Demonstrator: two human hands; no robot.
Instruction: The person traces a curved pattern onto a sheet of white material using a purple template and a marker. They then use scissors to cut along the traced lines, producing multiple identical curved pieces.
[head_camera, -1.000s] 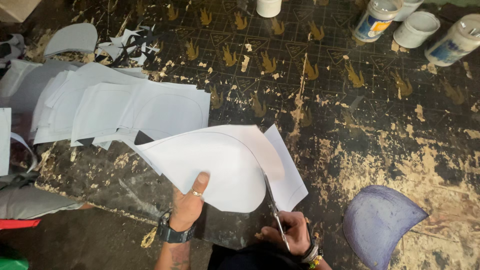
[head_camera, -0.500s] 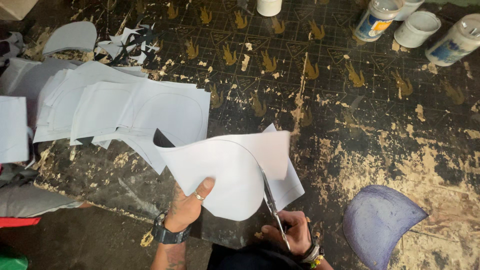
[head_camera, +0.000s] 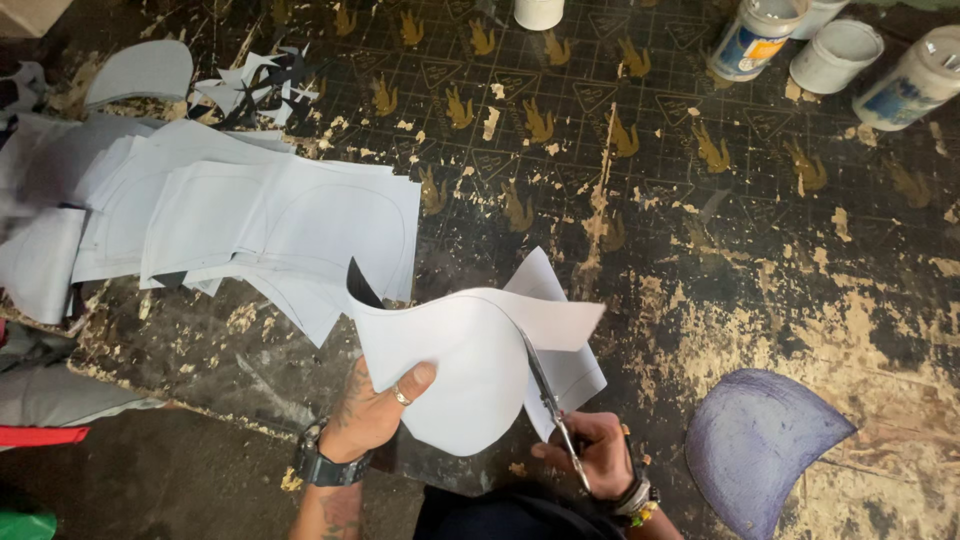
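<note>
Low in the middle of the frame, the left hand (head_camera: 375, 410) pinches a white sheet (head_camera: 470, 360) by its lower left edge, thumb on top and fingers tucked beneath, with a ring and a dark wristwatch (head_camera: 325, 465) showing. The right hand (head_camera: 595, 455) sits just to the right of it, closed through the handles of a pair of scissors (head_camera: 548, 400), whose blades run up and slightly left into the sheet from its lower edge. The sheet lies above and between both hands, lifted off the dark work mat (head_camera: 700, 230) and curling, so that a loose flap on the right side of the blades hangs toward the mat. The blades' line follows the curved outline of the rounded piece that the left hand holds; that hand is the nearer one to the bulk of the sheet, and the right meets it only at the blades. In the upper left lies a spread stack of white sheets (head_camera: 250, 220) with curved lines drawn on them, and small offcuts (head_camera: 260, 85) beyond. At lower right rests a purple curved piece (head_camera: 755, 450); several white tubs (head_camera: 835, 55) stand along the top right edge.
</note>
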